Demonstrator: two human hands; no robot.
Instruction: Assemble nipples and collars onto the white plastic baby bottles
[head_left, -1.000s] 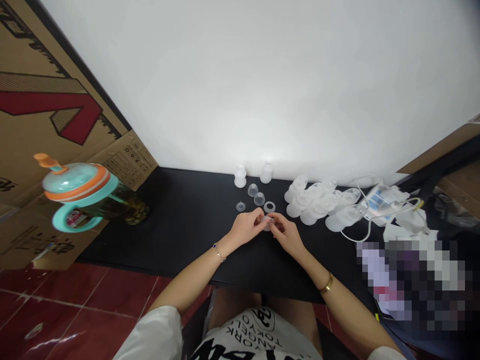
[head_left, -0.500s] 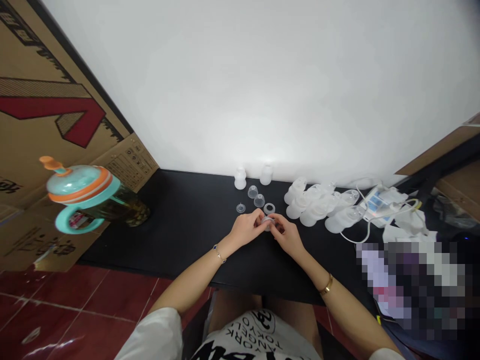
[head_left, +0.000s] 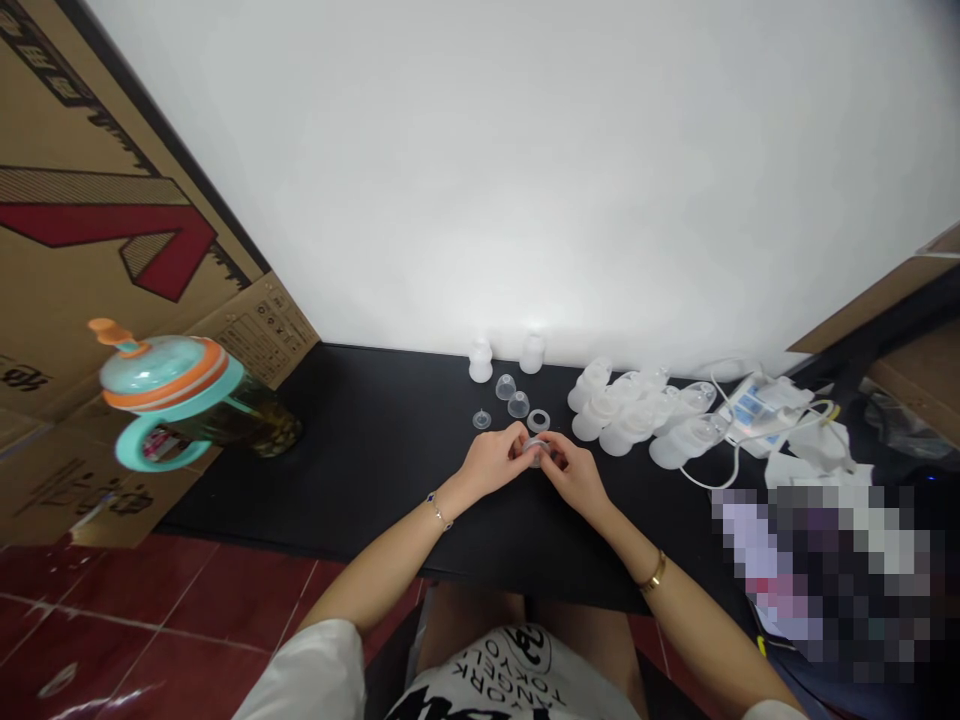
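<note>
1. Little has changed over the last second: my left hand (head_left: 491, 458) and right hand (head_left: 579, 474) stay at the same spot at the black table (head_left: 360, 430), with only a slight shift at the fingers. I take that to mean the work on this one piece is still under way.
2. The piece, a small translucent part (head_left: 536, 454), sits between my hands, on my side of the pale ring (head_left: 538, 420). Each hand seems to pinch it from its own side, fingers drawn together rather than spread.
3. It looks pale, see-through and rounded (my fingers cover much of it, so I cannot tell its whole shape).
4. Past my left hand lie a clear disc (head_left: 481, 420) and two clear domes (head_left: 518, 405); a cluster of bottles (head_left: 619, 415) is off to my right.
</note>
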